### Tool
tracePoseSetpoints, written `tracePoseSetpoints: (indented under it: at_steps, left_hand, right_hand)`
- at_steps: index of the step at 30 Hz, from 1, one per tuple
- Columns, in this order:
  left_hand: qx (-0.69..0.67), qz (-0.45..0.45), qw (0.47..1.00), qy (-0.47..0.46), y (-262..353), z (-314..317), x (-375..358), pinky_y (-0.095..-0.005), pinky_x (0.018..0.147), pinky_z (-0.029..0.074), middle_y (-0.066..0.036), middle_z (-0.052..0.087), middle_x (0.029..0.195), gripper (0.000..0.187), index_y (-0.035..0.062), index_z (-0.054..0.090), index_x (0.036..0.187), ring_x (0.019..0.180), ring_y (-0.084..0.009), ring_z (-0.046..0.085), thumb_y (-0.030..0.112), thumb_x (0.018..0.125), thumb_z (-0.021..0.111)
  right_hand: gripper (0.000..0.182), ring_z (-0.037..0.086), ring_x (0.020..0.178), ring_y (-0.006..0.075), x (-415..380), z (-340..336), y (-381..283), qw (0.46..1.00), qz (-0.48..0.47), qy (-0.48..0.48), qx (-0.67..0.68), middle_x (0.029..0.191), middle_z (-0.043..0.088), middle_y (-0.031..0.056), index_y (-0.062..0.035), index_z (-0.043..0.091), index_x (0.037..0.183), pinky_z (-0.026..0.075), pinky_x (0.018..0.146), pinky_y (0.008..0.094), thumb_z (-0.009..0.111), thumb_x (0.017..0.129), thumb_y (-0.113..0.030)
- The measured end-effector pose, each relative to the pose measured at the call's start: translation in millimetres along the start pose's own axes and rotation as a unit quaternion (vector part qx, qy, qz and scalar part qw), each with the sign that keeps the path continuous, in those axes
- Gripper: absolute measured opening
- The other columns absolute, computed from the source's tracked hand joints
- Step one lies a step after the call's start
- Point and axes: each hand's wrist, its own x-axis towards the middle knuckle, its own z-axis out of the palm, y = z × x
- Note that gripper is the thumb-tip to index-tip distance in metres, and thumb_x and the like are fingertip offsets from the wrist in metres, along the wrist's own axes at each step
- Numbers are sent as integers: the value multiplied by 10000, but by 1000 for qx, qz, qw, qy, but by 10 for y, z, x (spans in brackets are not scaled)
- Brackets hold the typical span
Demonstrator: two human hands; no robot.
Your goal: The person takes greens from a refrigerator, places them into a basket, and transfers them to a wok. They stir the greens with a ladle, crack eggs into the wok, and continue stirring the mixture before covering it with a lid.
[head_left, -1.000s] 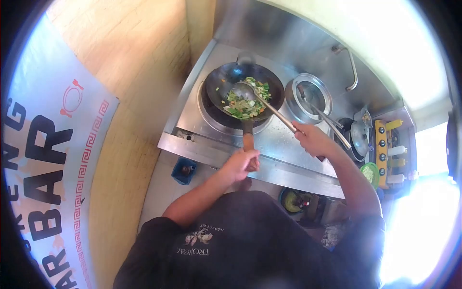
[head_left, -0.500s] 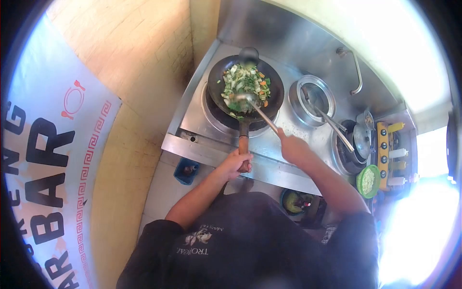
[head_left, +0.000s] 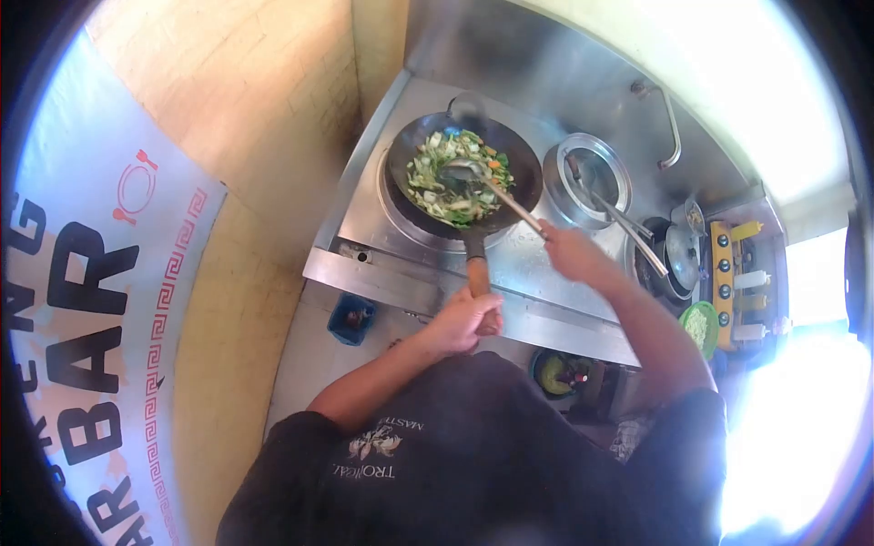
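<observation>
A dark wok [head_left: 521,168] sits over the left burner of the steel stove, its wooden handle [head_left: 478,275] pointing toward me. My left hand [head_left: 462,320] is wrapped round the end of that handle. Inside the wok lie chopped vegetables [head_left: 437,187], pale and green with orange bits. My right hand [head_left: 575,253] is closed round the shaft of a long metal ladle [head_left: 514,206]. The ladle's bowl rests among the vegetables near the wok's middle.
Right of the wok stands a round metal pot [head_left: 557,182] with utensils [head_left: 628,223] leaning out. Farther right are a lidded pan [head_left: 683,257], a green bowl [head_left: 712,329] of pale shreds and squeeze bottles [head_left: 751,279]. A blue bin [head_left: 349,320] sits below the stove's front edge.
The wok has shifted toward me, and its handle has come nearer my body with my left hand. The vegetables have spread to the left and nearer, while the ladle's bowl sits slightly farther away.
</observation>
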Motion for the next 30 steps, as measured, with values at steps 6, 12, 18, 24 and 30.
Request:
tracePoseSetpoints:
  at_steps: [6, 12, 18, 24, 30]
  left_hand:
    - [33, 18, 999, -18, 101, -263, 309, -335, 537, 466, -48, 505, 685, 118, 53, 490, 849, 579, -176, 540, 81, 824, 601]
    - [77, 28, 997, 8, 42, -417, 392, -349, 522, 475, -42, 495, 711, 161, 64, 462, 896, 579, -172, 543, 96, 835, 607]
    - [63, 43, 997, 10, 86, -632, 461, -350, 494, 492, -42, 485, 695, 210, 73, 432, 914, 564, -174, 556, 66, 820, 620]
    - [75, 35, 996, 14, 131, -617, 436, -346, 497, 493, -41, 492, 731, 220, 74, 431, 929, 563, -162, 549, 72, 822, 622]
    - [62, 29, 998, 14, 79, -719, 412, -348, 496, 496, -39, 503, 740, 231, 79, 441, 953, 572, -162, 552, 86, 824, 632]
  right_hand:
    - [387, 645, 695, 330, -504, -937, -284, 941, 157, -174, 245, 764, 639, 178, -66, 468, 1284, 507, 578, 451, 410, 910, -152]
    - [470, 646, 778, 349, -25, -115, -218, 993, 85, -47, -70, 852, 634, 216, -32, 368, 1352, 514, 680, 459, 406, 892, -118]
    - [485, 643, 797, 361, -302, -203, -321, 990, 65, -101, -79, 862, 637, 219, -4, 346, 1347, 512, 710, 467, 382, 867, -68]
    - [513, 637, 854, 368, 434, 155, -232, 992, 115, -44, -5, 910, 635, 227, -21, 317, 1369, 505, 717, 471, 386, 861, -44]
    - [509, 629, 862, 385, -147, 10, -472, 982, 93, -138, -85, 997, 600, 278, -23, 303, 1373, 509, 736, 475, 373, 870, -54]
